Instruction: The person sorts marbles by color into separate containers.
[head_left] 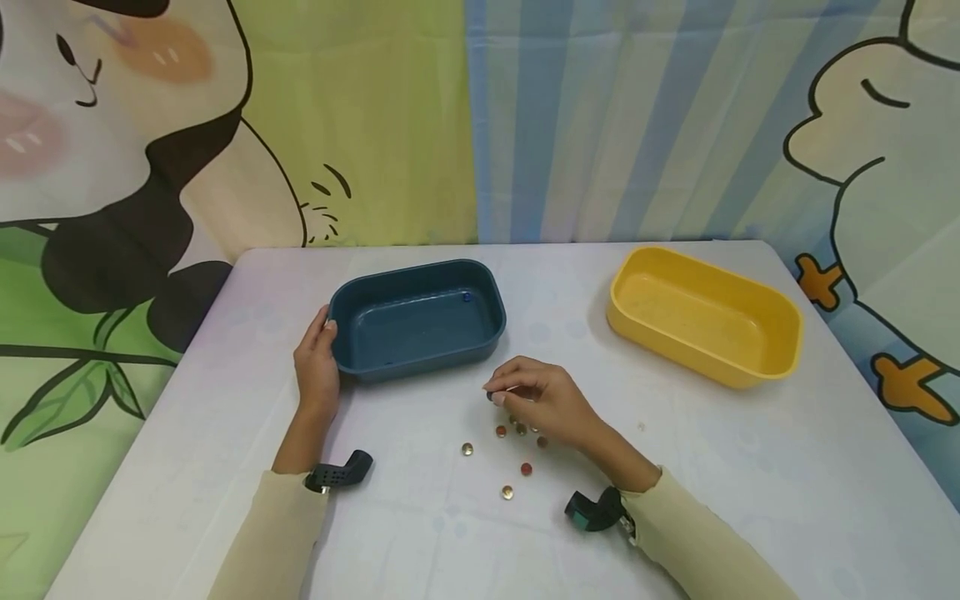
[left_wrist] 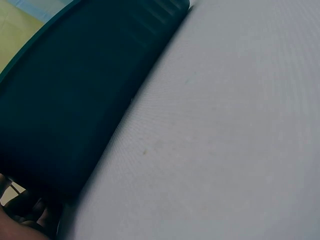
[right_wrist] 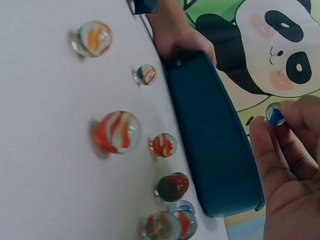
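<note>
In the head view my left hand (head_left: 318, 371) grips the left end of a dark blue rectangular tub (head_left: 420, 321), its thumb at the rim. The left wrist view shows the tub's outer wall (left_wrist: 75, 85), with the fingers low in the corner. My right hand (head_left: 551, 400) is just in front of the tub, above the table. Between thumb and fingertips it pinches a clear glass marble with a blue swirl (right_wrist: 274, 114). Below that hand lie several loose marbles, among them a red-swirled marble (head_left: 527, 469) and a yellowish marble (head_left: 507, 492). Inside the tub sits a small blue marble (head_left: 467, 297).
A yellow rectangular tub (head_left: 705, 317) stands at the right back of the white-covered table (head_left: 420, 533). Behind the table hangs a printed cloth (head_left: 375, 125) with cartoon animals. Another marble (head_left: 467, 449) lies left of the group.
</note>
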